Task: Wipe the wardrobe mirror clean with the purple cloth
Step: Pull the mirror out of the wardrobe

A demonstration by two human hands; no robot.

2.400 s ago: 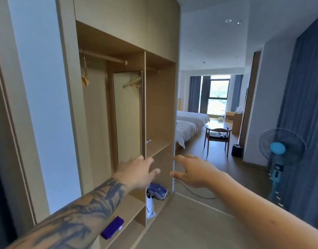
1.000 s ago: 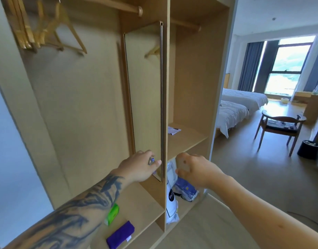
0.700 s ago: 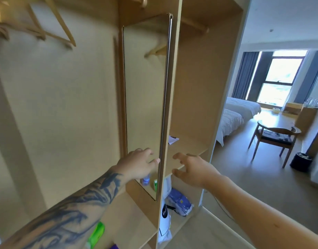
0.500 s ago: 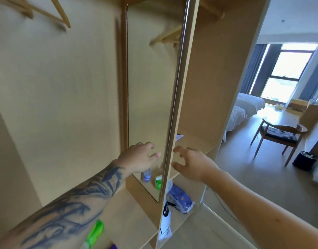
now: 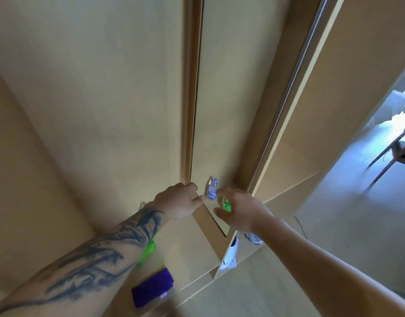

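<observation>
The tall narrow wardrobe mirror (image 5: pixel 219 106) hangs inside the wooden wardrobe, with a metal strip along its right edge. My left hand (image 5: pixel 178 203), on a tattooed forearm, touches the mirror's lower left corner with loosely curled fingers and holds nothing. My right hand (image 5: pixel 239 212) is at the mirror's lower right corner, thumb apart from the fingers, also holding nothing. The folded purple cloth (image 5: pixel 152 287) lies on the lower shelf below my left forearm, away from both hands. The picture is blurred by motion.
A green object (image 5: pixel 147 252) lies on the shelf beside the cloth, partly behind my left arm. The mirror reflects a small bottle (image 5: pixel 211 188). A white bag (image 5: pixel 230 257) stands in the lower right compartment. A wooden chair (image 5: pixel 393 152) and open floor lie to the right.
The view has moved closer and tilted down, so the mirror fills more of the frame and the purple cloth shows again. Both hands have closed in on the mirror's lower end.
</observation>
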